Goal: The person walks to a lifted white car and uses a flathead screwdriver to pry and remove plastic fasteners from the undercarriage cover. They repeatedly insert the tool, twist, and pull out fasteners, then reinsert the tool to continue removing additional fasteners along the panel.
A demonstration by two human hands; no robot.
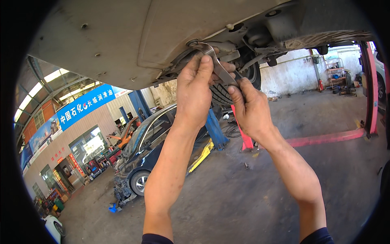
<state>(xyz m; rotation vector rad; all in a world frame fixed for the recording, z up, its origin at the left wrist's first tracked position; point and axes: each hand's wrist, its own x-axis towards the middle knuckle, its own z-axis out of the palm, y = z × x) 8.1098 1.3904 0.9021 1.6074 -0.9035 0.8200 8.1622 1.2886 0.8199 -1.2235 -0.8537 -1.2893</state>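
Both my arms reach up to the underside of a raised car. A curved flat metal tool (224, 73), shaped like a trim removal tool, lies between my hands. My left hand (195, 79) grips its upper end, the thumb pressed near the bend, close to a round fastener (192, 42) in the underbody panel (115, 39). My right hand (251, 106) pinches the tool's lower end between thumb and fingers. The tool's bent tip is at or just beside the fastener; whether it touches cannot be told. Part of the left fingers is hidden behind the tool.
A tyre (221, 93) hangs behind my hands. Beyond stand a blue lift post (214, 128), a pink-red lift post (369, 91) with a floor beam (326, 138), and a dark car (152, 152) with its front end dismantled. A yellow lift arm (201, 155) lies beside that car.
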